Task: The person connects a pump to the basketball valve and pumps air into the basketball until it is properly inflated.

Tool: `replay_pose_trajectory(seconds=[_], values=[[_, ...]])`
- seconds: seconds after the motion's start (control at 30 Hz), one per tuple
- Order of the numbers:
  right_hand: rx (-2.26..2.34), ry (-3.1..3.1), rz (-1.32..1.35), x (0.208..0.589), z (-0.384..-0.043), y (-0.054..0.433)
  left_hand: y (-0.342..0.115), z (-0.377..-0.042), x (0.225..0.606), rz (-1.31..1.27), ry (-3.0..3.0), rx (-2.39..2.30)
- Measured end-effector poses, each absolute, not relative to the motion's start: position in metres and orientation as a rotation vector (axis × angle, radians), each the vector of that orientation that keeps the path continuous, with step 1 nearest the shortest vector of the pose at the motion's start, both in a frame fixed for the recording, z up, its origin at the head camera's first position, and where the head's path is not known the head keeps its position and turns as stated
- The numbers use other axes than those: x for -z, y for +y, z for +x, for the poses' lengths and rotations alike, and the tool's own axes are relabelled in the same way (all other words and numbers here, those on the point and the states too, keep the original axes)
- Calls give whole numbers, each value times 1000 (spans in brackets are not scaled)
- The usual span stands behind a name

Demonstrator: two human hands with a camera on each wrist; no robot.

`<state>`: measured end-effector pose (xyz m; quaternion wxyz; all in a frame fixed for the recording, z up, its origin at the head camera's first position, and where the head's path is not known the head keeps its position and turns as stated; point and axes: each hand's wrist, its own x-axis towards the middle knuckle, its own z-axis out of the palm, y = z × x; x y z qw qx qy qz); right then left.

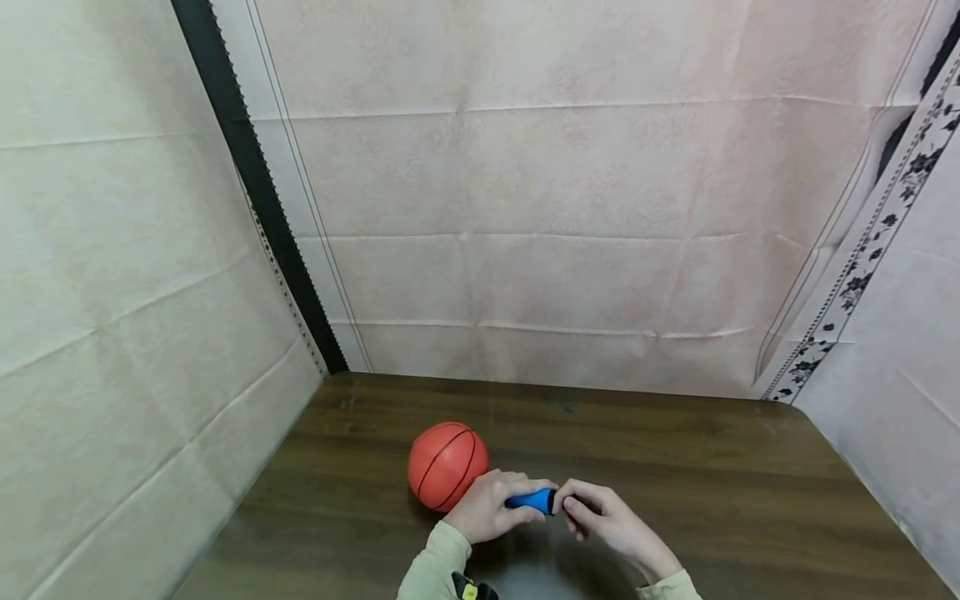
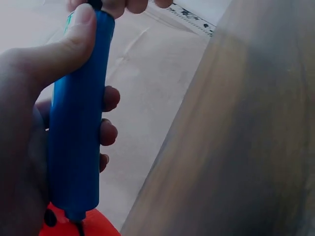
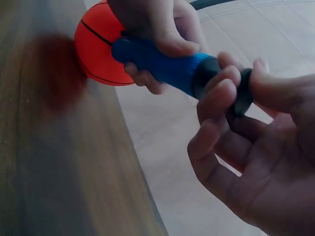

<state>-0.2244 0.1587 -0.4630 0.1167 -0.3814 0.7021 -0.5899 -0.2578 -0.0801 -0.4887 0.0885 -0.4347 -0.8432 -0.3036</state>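
Observation:
A small blue ball pump (image 1: 534, 501) lies across my left hand (image 1: 492, 505), which grips its barrel with the thumb along one side and the fingertips round the other. At the pump's far end, my right hand (image 1: 606, 521) pinches the black handle (image 3: 243, 93) between thumb and fingers. A thin dark needle (image 2: 80, 228) sticks out of the narrow end, in front of the ball in the left wrist view. Whether it touches the ball cannot be told. The orange-red toy basketball (image 1: 447, 465) with black lines rests on the table, just beyond my left hand.
The brown wood-grain table (image 1: 690, 467) spreads under both hands. Pale creased cloth (image 1: 570, 183) hangs behind it, with more cloth on the left and right sides. A black strip (image 1: 262, 183) runs down the left corner.

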Motion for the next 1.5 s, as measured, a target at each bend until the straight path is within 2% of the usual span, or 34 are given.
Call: replay_pose_trajectory(seconds=[0.4, 0.7, 1.17, 1.5], values=[[1426, 2203, -1208, 457, -219, 164, -91, -258, 484, -1360, -2539, 925], [1409, 2168, -1200, 452, -217, 169, -90, -259, 485, -1370, -2524, 935], [1404, 2227, -1428, 436, -212, 206, -100, -263, 478, -1290, -2491, 903], [1416, 2286, -1374, 430, -206, 213, -106, -260, 475, -1265, -2476, 965]])
